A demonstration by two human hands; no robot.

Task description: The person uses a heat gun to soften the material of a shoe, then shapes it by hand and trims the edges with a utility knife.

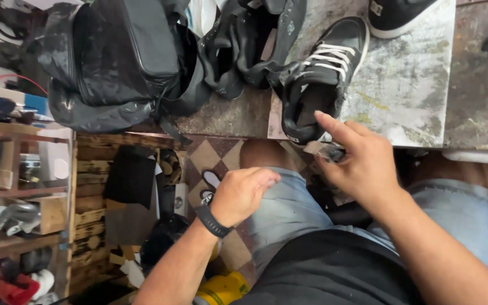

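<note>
A black sneaker with white laces (320,73) lies on the worn workbench (408,85), its heel hanging over the front edge. My right hand (360,164) is at that heel, fingers pinched on a small grey piece (329,151) by the shoe's opening. My left hand (243,192), with a black wristband, hovers above my lap in a loose fist; I cannot make out anything in it. Both hands are over my knees in light denim shorts.
A black backpack (114,56) and black boots (255,39) sit at the bench's back left. Another black shoe (396,17) is at the top right. Wooden shelves (18,192) with clutter stand at the left; a yellow object (221,288) lies on the tiled floor.
</note>
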